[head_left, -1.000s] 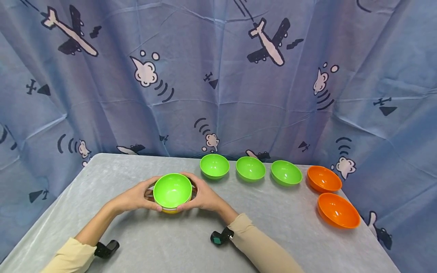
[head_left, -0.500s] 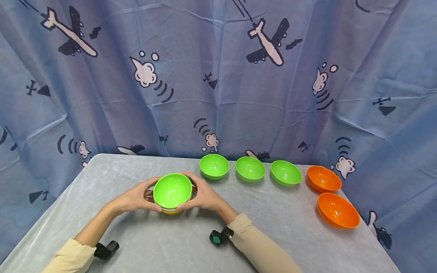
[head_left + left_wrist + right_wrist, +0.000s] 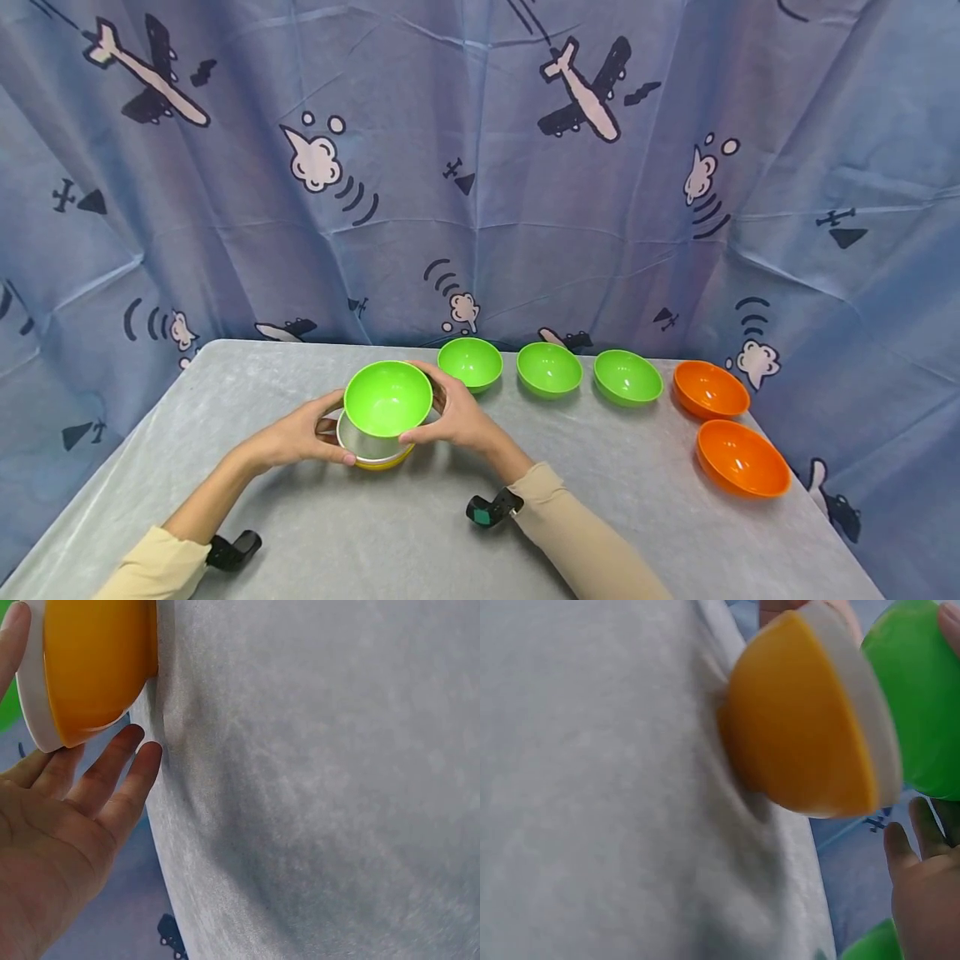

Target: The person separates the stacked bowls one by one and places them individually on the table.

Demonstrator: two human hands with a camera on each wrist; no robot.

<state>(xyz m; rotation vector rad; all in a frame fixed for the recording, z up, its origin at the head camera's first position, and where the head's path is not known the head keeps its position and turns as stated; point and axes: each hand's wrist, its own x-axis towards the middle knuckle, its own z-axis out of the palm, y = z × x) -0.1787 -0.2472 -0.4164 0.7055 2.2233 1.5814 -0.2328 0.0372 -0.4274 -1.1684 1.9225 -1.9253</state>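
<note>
My right hand (image 3: 462, 423) grips a green bowl (image 3: 387, 400) by its sides, thumb at the front and fingers behind. In the head view this bowl is above and slightly right of a white bowl (image 3: 366, 445), covering much of it. A yellow bowl (image 3: 97, 667) has the white one nested in it and rests on the table. My left hand (image 3: 302, 432) holds this nested pair at its left side, thumb on the near rim and fingers round the far side. The right wrist view shows a gap between the green bowl and the white rim (image 3: 866, 697).
Along the table's back edge stand green bowls: one on the left (image 3: 470, 363), one in the middle (image 3: 550, 370) and one on the right (image 3: 628, 377). Two orange bowls, one farther (image 3: 711, 390) and one nearer (image 3: 742, 458), stand at right. A patterned curtain (image 3: 405, 192) hangs behind the table (image 3: 360, 533).
The right hand has lifted the green bowl up and slightly right, out of the stack, exposing the white bowl's inside. My left hand stays on the lower bowls.
</note>
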